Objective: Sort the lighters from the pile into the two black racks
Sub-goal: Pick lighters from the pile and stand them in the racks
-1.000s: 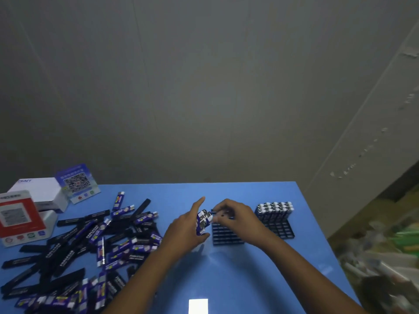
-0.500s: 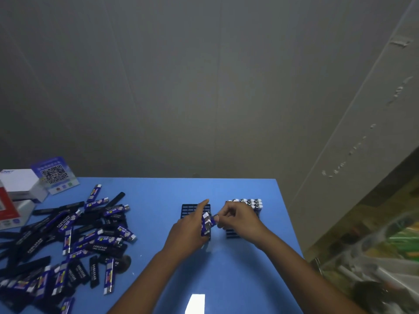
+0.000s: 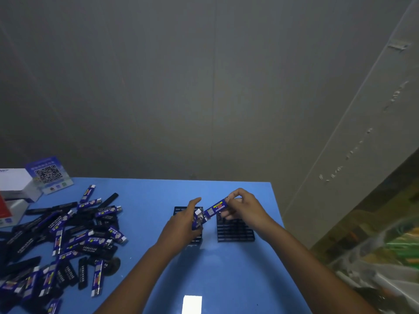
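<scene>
Two black racks stand side by side on the blue table: the left rack (image 3: 179, 211) is partly under my left hand, the right rack (image 3: 235, 231) lies below my right hand. My right hand (image 3: 243, 206) pinches a blue lighter (image 3: 214, 209) by its upper end and holds it tilted above the gap between the racks. My left hand (image 3: 182, 225) grips a small bunch of lighters (image 3: 197, 220), metal caps up. A large pile of blue and black lighters (image 3: 63, 241) covers the table's left part.
At the far left stand a white box (image 3: 14, 183), a blue QR-code card (image 3: 48, 174) and a red-and-white box (image 3: 5, 211). The table's right edge (image 3: 280, 214) runs close to the right rack; clutter lies on the floor beyond it.
My right hand has drawn one blue lighter out of the bunch in my left hand and lifted it to the right. The camera view has shifted.
</scene>
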A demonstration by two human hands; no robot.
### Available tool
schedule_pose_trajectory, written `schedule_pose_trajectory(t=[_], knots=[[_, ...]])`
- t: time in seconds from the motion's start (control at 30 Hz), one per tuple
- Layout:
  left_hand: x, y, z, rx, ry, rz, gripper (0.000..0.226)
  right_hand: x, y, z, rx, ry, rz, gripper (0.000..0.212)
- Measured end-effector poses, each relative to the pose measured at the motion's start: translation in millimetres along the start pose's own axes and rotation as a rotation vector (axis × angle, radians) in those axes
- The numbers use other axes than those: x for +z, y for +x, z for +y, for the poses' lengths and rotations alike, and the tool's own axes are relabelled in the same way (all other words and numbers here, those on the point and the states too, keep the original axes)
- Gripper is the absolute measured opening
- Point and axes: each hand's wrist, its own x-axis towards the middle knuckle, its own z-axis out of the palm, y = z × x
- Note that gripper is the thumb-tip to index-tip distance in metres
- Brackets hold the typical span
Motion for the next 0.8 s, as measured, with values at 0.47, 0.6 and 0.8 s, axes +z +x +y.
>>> schedule_pose_trajectory(t=[0.47,0.6,0.8], knots=[[8,12,-11,-0.071,-0.005,-0.01,0.085,-7,27,43,-0.227,-0.647,0.026,0.013],[13,16,-13,-0.078,-0.016,-0.021,0.085,-4,34,50,-0.273,-0.75,0.001,0.012],[18,21,-18,-0.079,0.0,-0.02,0.087,0,39,57,-0.296,-0.844,-0.004,0.012]])
